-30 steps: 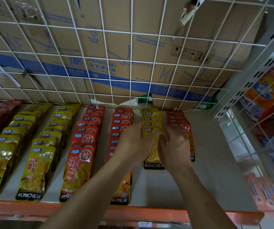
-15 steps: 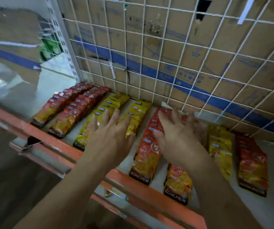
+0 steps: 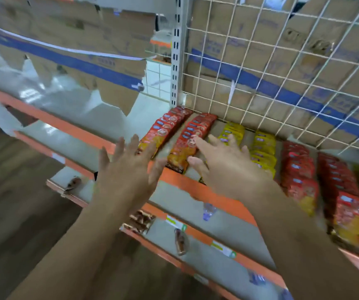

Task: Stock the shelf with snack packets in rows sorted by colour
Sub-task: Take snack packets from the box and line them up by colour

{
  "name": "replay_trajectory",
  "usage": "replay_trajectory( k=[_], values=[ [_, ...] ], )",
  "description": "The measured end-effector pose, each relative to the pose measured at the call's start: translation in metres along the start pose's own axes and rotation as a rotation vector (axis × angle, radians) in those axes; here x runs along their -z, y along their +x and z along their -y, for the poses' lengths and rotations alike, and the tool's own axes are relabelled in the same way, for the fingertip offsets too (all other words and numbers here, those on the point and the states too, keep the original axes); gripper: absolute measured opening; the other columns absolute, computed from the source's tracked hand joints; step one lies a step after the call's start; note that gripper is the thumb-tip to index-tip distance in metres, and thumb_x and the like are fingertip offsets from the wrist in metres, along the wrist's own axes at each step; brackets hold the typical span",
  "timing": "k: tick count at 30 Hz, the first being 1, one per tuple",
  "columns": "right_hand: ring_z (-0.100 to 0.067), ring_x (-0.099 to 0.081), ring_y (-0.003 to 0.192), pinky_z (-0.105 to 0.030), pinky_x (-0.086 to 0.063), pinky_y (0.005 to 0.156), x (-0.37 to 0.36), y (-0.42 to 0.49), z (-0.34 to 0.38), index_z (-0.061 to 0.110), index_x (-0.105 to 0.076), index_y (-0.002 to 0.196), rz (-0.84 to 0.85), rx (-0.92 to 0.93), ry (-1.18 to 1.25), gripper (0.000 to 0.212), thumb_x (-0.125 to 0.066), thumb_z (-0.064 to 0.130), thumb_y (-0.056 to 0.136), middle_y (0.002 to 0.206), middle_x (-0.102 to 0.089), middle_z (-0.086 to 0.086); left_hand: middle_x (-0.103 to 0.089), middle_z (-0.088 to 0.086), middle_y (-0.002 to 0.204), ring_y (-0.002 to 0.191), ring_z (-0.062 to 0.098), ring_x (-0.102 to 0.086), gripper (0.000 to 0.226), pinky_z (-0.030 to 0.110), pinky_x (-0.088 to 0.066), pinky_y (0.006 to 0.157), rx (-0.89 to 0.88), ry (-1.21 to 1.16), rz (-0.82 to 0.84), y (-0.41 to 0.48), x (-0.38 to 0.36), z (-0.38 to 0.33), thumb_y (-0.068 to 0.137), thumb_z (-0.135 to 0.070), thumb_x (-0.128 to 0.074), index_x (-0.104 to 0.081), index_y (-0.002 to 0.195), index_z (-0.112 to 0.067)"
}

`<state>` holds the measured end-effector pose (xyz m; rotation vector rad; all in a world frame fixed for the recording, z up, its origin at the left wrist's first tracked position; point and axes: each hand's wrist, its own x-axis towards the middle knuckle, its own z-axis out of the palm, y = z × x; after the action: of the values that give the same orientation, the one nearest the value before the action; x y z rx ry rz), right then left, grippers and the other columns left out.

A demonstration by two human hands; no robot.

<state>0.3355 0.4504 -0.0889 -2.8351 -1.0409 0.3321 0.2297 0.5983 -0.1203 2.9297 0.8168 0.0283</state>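
Orange steel edges the shelf (image 3: 198,188), and both bare arms reach over that lip from below. The left hand (image 3: 128,167) is held flat with its back up, fingers straight and fanned. It hovers at the front edge, just ahead of the leftmost red row (image 3: 165,131). From where I stand its fingertips overlap that row's front packet, but I cannot tell whether they touch. It holds nothing.

The right hand (image 3: 228,167) is likewise splayed and empty, palm down, wrist low over the lip. Its index finger (image 3: 202,146) stretches across the second red row (image 3: 192,137), with the tip over a packet's round emblem. The thumb points towards that row's front packet. The palm hides the front of the first yellow row (image 3: 231,132).

The packets lie flat on the shelf board, overlapped like roof tiles. Each row's long axis runs from the orange lip back to the white wire grid (image 3: 282,72), and each packet's long side follows that line. On the front packets the dark bottom band faces the lip.

From the slotted upright post (image 3: 176,50) rightwards the rows go red, red, yellow, a second yellow row (image 3: 263,148), a third red row (image 3: 297,169) and a fourth red row (image 3: 343,187). At the picture's edge there is yellow again, blurred.

Cardboard boxes (image 3: 250,40) with a blue stripe stand behind the grid. On the shelf below lie a few brown packets (image 3: 140,220) and what looks like a small bottle (image 3: 208,211).
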Motion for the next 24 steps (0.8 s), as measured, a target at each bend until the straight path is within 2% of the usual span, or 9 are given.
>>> replay_trajectory(
  k=[2,5,11,14,17,21,24],
  values=[
    [-0.042,-0.003,0.146,-0.061,-0.010,0.113,0.001,0.007,0.032,0.033,-0.015,0.151,-0.005,-0.003,-0.003,0.056,-0.029,0.051,0.100,0.160,-0.015,0.000,-0.006,-0.002,0.162,0.149,0.023,-0.002,0.063,0.051,-0.002,0.118,0.000,-0.025,0.010,0.001,0.005,0.036,0.092,-0.062,-0.011,-0.015,0.151,-0.040],
    [-0.043,-0.004,0.145,-0.061,-0.010,0.113,0.004,0.016,0.077,0.031,-0.017,0.150,-0.013,0.024,-0.015,0.055,-0.029,0.050,0.100,0.158,-0.019,-0.002,-0.005,-0.002,0.163,0.150,0.025,-0.001,0.069,0.053,-0.001,0.118,-0.023,-0.059,-0.018,0.002,0.015,0.080,0.088,-0.063,-0.003,-0.018,0.151,-0.039],
    [-0.044,-0.002,0.144,-0.063,-0.012,0.112,0.010,0.041,0.141,0.031,-0.013,0.151,-0.022,0.078,-0.066,0.056,-0.026,0.050,0.100,0.157,-0.020,-0.005,-0.014,0.002,0.162,0.149,0.030,-0.009,0.074,0.058,-0.006,0.117,-0.036,-0.062,-0.104,0.013,0.031,0.145,0.085,-0.062,0.000,-0.024,0.150,-0.037],
    [-0.043,-0.003,0.145,-0.060,-0.012,0.112,0.017,0.057,0.171,0.031,-0.010,0.152,-0.013,0.113,-0.078,0.057,-0.024,0.051,0.100,0.157,-0.020,-0.006,-0.018,0.004,0.161,0.148,0.032,-0.012,0.071,0.059,-0.008,0.116,-0.031,-0.073,-0.151,0.023,0.039,0.170,0.090,-0.063,-0.002,-0.027,0.150,-0.034],
    [-0.039,-0.010,0.145,-0.057,-0.018,0.114,0.023,0.075,0.203,0.031,-0.013,0.151,-0.041,0.169,-0.066,0.056,-0.024,0.051,0.100,0.152,-0.027,-0.003,-0.022,0.005,0.160,0.147,0.032,-0.016,0.072,0.059,-0.011,0.115,-0.014,-0.065,-0.206,0.038,0.044,0.198,0.091,-0.063,0.000,-0.031,0.149,-0.033],
    [-0.034,-0.014,0.144,-0.053,-0.018,0.113,0.029,0.108,0.242,0.033,-0.013,0.150,-0.065,0.199,-0.053,0.054,-0.024,0.051,0.100,0.152,-0.027,0.000,-0.031,0.008,0.156,0.145,0.035,-0.024,0.077,0.062,-0.017,0.112,-0.025,-0.040,-0.256,0.067,0.055,0.240,0.087,-0.063,-0.001,-0.040,0.145,-0.031],
    [-0.036,-0.007,0.146,-0.052,-0.015,0.114,0.034,0.138,0.266,0.035,-0.012,0.150,-0.079,0.196,-0.046,0.053,-0.023,0.051,0.100,0.154,-0.023,-0.001,-0.037,0.012,0.152,0.141,0.038,-0.031,0.075,0.063,-0.024,0.109,-0.032,-0.009,-0.286,0.096,0.067,0.271,0.089,-0.062,-0.007,-0.046,0.142,-0.027]
  ],
)
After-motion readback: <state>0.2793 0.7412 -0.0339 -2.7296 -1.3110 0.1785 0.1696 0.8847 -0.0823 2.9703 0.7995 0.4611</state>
